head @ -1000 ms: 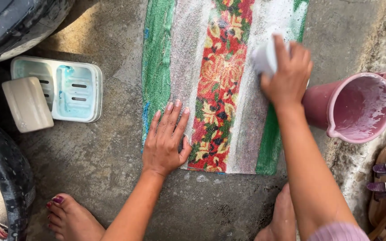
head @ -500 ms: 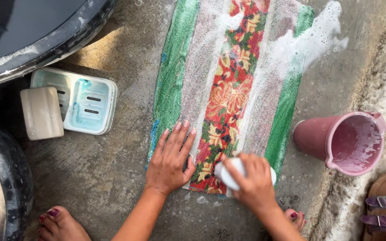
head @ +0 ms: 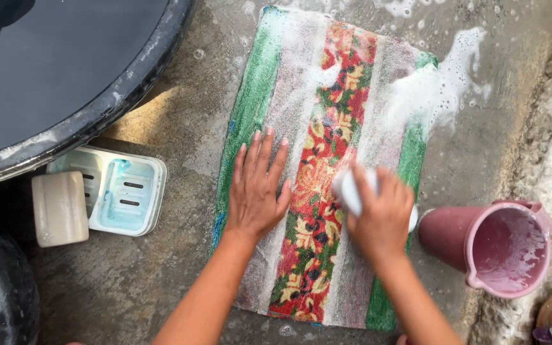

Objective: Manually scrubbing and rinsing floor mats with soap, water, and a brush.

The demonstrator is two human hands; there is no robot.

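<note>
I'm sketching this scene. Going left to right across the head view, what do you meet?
Soap bar → soap dish → left hand → right hand holding a white brush → pink jug.

hands 2 (head: 258,191) | mat 1 (head: 327,115) | brush 1 (head: 351,191) | jug 1 (head: 499,249) | soap dish 1 (head: 122,191) | soap bar 1 (head: 60,209) | tubs 2 (head: 65,70)

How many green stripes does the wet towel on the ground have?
2. One green stripe runs along the towel's left edge, beside the left hand. The other green stripe runs along the right edge, partly hidden by foam and the right hand.
</note>
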